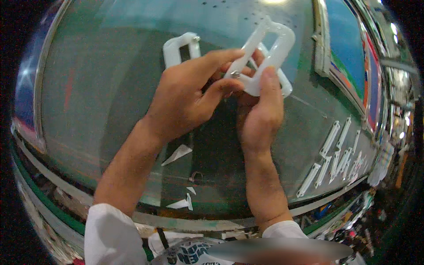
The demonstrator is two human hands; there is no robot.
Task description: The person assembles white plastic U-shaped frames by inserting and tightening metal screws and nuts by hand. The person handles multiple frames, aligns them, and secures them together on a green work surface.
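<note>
Over the table I hold a glossy white plastic frame (280, 46), an open rounded rectangle, tilted. My right hand (260, 119) grips its lower part, thumb on the front face. Behind it shows another white looped part (286, 85); whether the two are joined I cannot tell. My left hand (185, 88) pinches the frame's lower left side, thumb and forefinger either side of a small metal fitting (235, 74). Its other fingertips are hidden. Beyond the left hand lies a similar white frame (171, 52) with a metal piece at its corner, partly covered by the hand.
White scraps (178, 154) lie on the green-grey tabletop (119, 101) near my left forearm. Several narrow white strips (329, 139) are laid out at the right. A raised metal-edged panel (324, 57) bounds the right side, another the left. Clutter lies below the near edge.
</note>
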